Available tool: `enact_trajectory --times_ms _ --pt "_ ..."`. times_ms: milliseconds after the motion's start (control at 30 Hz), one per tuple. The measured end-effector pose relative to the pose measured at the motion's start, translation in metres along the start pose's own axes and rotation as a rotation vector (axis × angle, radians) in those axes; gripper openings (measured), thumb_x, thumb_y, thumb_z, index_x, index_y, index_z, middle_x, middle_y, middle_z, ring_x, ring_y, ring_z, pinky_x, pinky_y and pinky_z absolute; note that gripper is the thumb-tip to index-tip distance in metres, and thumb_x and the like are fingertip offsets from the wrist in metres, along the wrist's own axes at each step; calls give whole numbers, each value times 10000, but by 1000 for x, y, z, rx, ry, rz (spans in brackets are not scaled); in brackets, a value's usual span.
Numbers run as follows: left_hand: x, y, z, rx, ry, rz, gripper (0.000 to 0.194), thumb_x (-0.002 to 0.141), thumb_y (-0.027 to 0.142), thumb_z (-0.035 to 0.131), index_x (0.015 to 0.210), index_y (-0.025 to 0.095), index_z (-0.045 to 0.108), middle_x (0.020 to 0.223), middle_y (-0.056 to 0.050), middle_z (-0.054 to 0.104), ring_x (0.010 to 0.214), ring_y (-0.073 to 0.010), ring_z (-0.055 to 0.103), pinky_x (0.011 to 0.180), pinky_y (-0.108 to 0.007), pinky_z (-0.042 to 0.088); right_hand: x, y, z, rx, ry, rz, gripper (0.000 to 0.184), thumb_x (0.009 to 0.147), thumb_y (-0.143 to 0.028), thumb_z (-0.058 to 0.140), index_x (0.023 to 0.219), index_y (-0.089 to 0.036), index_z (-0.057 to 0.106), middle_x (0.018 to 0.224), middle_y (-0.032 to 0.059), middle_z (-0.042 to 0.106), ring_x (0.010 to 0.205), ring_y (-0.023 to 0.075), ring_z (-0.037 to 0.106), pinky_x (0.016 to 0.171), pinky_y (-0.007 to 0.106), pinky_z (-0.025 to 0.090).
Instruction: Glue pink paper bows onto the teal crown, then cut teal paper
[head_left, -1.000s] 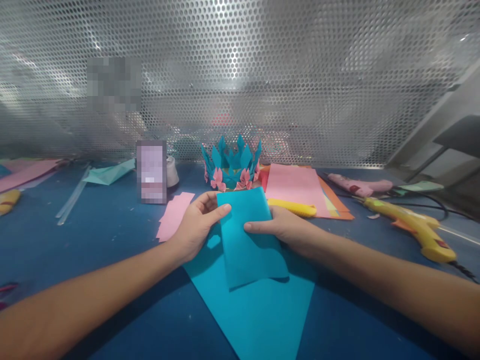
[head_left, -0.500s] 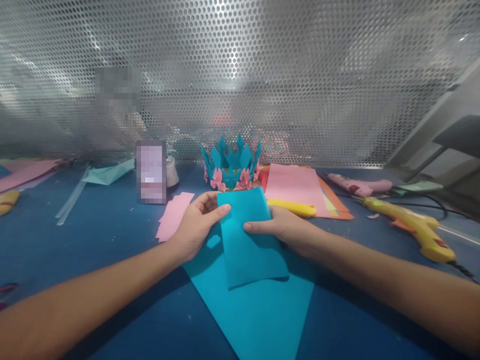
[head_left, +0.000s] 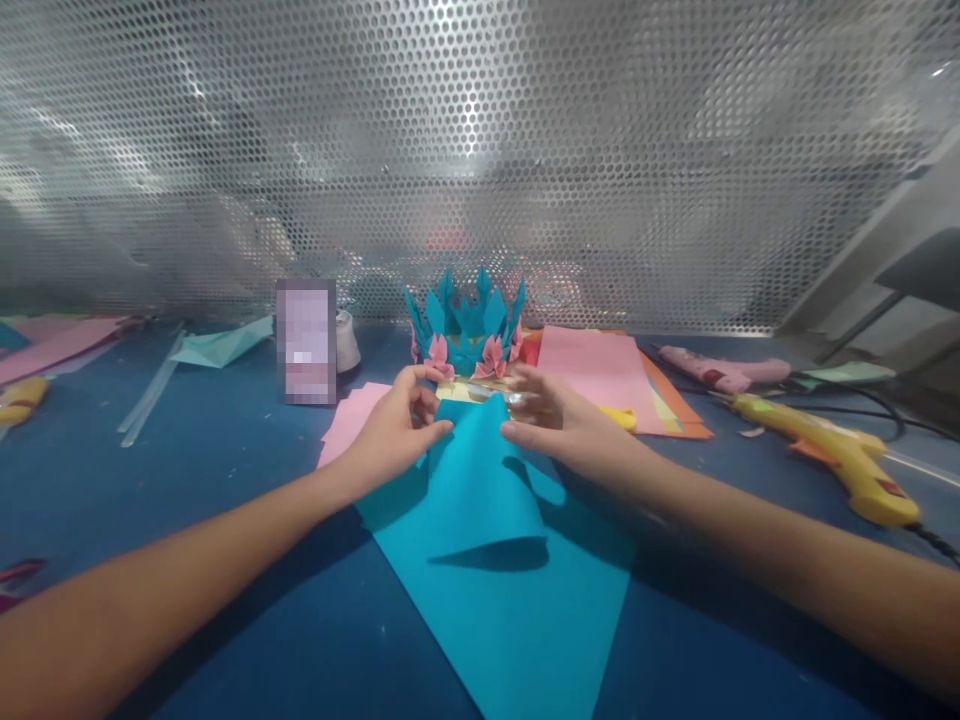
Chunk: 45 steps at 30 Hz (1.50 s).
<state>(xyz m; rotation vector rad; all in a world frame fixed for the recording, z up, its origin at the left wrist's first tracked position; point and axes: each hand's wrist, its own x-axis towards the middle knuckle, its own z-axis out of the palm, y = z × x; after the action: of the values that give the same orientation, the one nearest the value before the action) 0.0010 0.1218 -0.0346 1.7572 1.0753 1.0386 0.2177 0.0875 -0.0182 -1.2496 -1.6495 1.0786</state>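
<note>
A small sheet of blue paper (head_left: 484, 480) is bent into a curve above a larger blue sheet (head_left: 540, 610) lying on the table. My left hand (head_left: 394, 430) pinches the small sheet at its upper left edge, thumb in front and fingers curled behind. Beside the raised upper right edge is my right hand (head_left: 566, 415), fingers spread and apart, its thumb tip close against the paper. Whether that thumb touches it I cannot tell. Just behind my hands stands a blue paper crown (head_left: 469, 325) with pink paper bows.
Pink paper strips (head_left: 352, 415) lie left of my hand, near a blurred phone (head_left: 307, 345) and a white spool (head_left: 346, 345). Stacked coloured paper (head_left: 592, 370), a partly hidden yellow handle (head_left: 621, 417), a yellow glue gun (head_left: 832, 455) and a pink one (head_left: 724, 370) lie rightward.
My right hand has let go of the small sheet's face and opened its fingers at the edge. The sheet, flat before, now curves up. My left hand stays at its left edge.
</note>
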Motion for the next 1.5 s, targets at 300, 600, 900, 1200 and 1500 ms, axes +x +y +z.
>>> enact_trajectory --times_ms 300,600,900,1200,1500 --pt "-8 2 0 280 -102 131 340 720 134 567 1029 256 495 785 33 506 605 -116 495 601 -263 402 -18 -17 9 -563 -538 -681 283 881 -185 495 1103 -224 668 1187 68 634 1145 203 522 1016 389 366" --pt "-7 5 -3 513 -187 280 184 778 151 505 871 227 645 855 -31 577 760 -179 532 715 -320 420 -15 -8 7 -599 -687 -658 411 892 -139 463 1256 -290 580 1312 42 566 1258 212 416 1043 416 305" --pt "-6 8 -4 657 -256 267 259 832 191 476 854 245 727 831 -49 538 784 -204 538 713 -328 415 -14 -6 5 -641 -724 -673 380 929 -187 430 1275 -269 565 1356 46 523 1289 192 380 1065 385 286" --pt "-6 9 -12 681 -360 222 175 789 270 599 924 240 706 1036 -75 564 900 -244 560 794 -355 429 -12 -8 3 -668 -765 -676 373 942 -215 431 1289 -278 551 1370 49 508 1300 198 371 1066 368 282" --pt "-5 19 -14 869 -602 300 334 854 290 574 1168 178 588 1375 -113 499 1268 -246 450 1030 -389 364 -15 -19 -4 -700 -810 -636 340 914 -199 503 1236 -251 596 1346 83 492 1248 217 399 1024 372 324"
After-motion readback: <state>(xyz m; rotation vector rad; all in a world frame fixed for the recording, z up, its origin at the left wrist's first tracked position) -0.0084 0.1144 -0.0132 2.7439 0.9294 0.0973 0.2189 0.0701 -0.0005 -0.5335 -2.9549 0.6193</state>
